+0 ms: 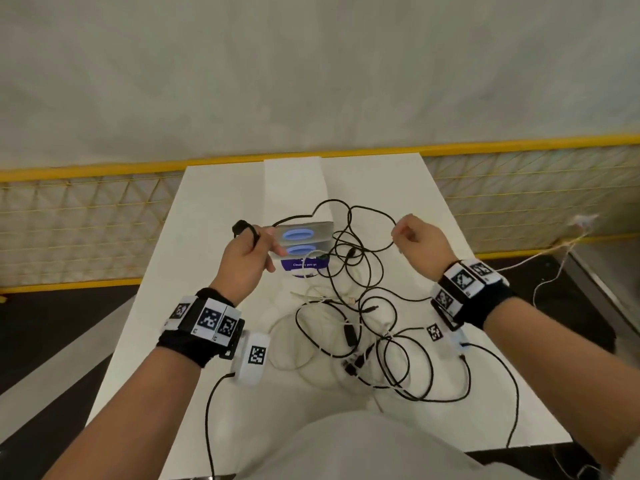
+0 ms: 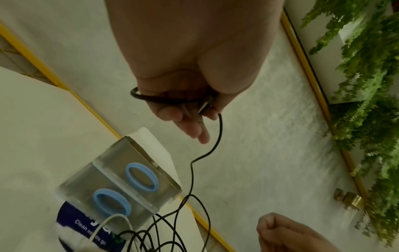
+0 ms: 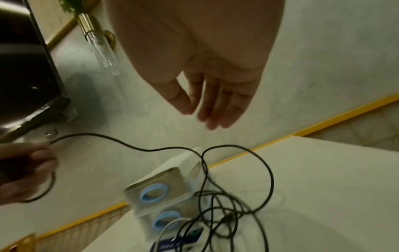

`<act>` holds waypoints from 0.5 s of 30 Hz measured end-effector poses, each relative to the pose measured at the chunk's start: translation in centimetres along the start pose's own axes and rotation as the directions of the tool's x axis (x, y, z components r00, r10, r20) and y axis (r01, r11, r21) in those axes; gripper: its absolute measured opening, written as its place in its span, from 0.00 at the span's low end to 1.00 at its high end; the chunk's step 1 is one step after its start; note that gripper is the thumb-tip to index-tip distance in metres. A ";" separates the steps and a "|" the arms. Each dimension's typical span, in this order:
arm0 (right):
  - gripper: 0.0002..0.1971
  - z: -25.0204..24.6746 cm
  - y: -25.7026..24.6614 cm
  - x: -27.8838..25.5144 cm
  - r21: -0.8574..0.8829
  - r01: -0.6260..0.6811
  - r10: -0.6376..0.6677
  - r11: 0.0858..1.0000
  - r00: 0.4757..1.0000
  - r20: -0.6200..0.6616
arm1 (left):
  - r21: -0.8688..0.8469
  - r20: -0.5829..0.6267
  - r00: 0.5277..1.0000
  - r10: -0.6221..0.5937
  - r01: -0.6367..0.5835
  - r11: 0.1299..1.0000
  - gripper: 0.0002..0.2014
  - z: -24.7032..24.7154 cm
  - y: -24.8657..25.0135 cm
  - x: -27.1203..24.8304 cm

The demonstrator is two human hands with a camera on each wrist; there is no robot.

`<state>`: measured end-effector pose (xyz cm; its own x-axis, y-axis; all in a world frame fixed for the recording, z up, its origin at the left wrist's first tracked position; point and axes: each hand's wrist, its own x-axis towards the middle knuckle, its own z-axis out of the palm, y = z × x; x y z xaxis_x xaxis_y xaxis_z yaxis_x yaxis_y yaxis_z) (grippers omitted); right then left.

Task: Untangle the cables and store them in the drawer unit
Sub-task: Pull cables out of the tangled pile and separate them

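Note:
A tangle of black and white cables (image 1: pixel 363 323) lies on the white table (image 1: pixel 214 209). My left hand (image 1: pixel 242 261) is raised above the table and grips one black cable (image 2: pixel 215 141), looped round its fingers, with the metal plug (image 2: pixel 204 107) at the fingertips. That cable runs down to the heap past the clear drawer unit (image 1: pixel 304 237) with two blue ring handles (image 2: pixel 142 177), both drawers closed. My right hand (image 1: pixel 419 240) hovers beside a raised loop of the cable (image 3: pixel 267 170). Its fingers (image 3: pixel 215 109) hang relaxed with nothing between them.
A purple-labelled pack (image 1: pixel 304 266) lies under the drawer unit. A yellow-railed mesh fence (image 1: pixel 86 220) runs behind the table. Thin wires (image 1: pixel 554 268) trail off at the right. Black leads from my wrist cameras (image 1: pixel 207 427) hang over the near table edge.

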<state>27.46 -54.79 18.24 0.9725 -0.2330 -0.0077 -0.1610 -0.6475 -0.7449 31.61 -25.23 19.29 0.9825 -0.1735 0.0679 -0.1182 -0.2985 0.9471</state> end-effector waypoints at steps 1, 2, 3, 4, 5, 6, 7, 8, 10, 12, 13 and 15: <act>0.05 0.7 0.2 -0.7 0.017 0.014 -0.016 1.000 0.994 0.104 | -0.011 -0.007 1.000 -0.007 0.007 1.000 0.13 0.0 0.0 0.0; 0.07 1.5 0.6 -1.3 -0.010 0.023 -0.020 1.000 0.974 0.225 | -0.023 -0.009 1.000 -0.012 0.012 1.000 0.13 0.0 -0.1 0.1; 0.05 2.6 1.1 -2.0 -0.108 0.030 0.008 0.994 0.944 0.331 | -0.034 -0.008 1.000 -0.015 0.014 0.999 0.13 0.1 0.0 0.1; 0.04 4.0 2.1 -2.6 -0.215 0.060 0.031 0.975 0.918 0.396 | -0.042 -0.006 1.000 -0.016 0.016 0.999 0.13 0.2 0.0 0.2; 0.09 5.4 3.2 -3.2 -0.318 0.083 0.068 0.944 0.897 0.437 | -0.048 0.000 1.000 -0.015 0.015 0.999 0.12 0.3 0.0 0.3; 0.15 6.8 4.4 -3.9 -0.386 0.100 0.107 0.917 0.870 0.481 | -0.048 0.009 1.000 -0.013 0.014 0.999 0.12 0.5 0.0 0.3; 0.19 7.8 5.3 -4.5 -0.422 0.100 0.148 0.901 0.845 0.514 | -0.048 0.018 1.000 -0.012 0.012 0.999 0.12 0.6 -0.1 0.4; 0.20 8.7 6.2 -5.0 -0.425 0.106 0.148 0.899 0.840 0.522 | -0.046 0.024 1.000 -0.012 0.013 0.999 0.12 0.7 -0.1 0.4; 0.17 9.1 7.1 -5.5 -0.387 0.117 0.098 0.915 0.865 0.493 | -0.037 0.032 0.999 -0.019 0.020 0.999 0.11 0.8 -0.2 0.2; 0.14 8.4 6.8 -5.3 -0.349 0.133 0.045 0.927 0.887 0.459 | -0.017 0.027 0.999 -0.029 0.029 0.999 0.11 0.5 -0.4 0.1; 0.13 7.7 6.3 -5.1 -0.318 0.110 0.037 0.942 0.906 0.422 | -0.009 0.021 0.999 -0.034 0.034 0.999 0.12 0.3 -0.6 0.1; 0.12 5.6 5.2 -4.1 -0.181 0.036 0.030 0.983 0.937 0.348 | -0.012 0.001 0.999 -0.048 0.048 0.999 0.12 -0.1 -0.9 0.2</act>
<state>23.56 -53.17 10.67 0.9651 0.0151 -0.2615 -0.1536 -0.7762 -0.6115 31.89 -24.86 18.45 0.9869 -0.1598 0.0225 -0.0696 -0.2955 0.9528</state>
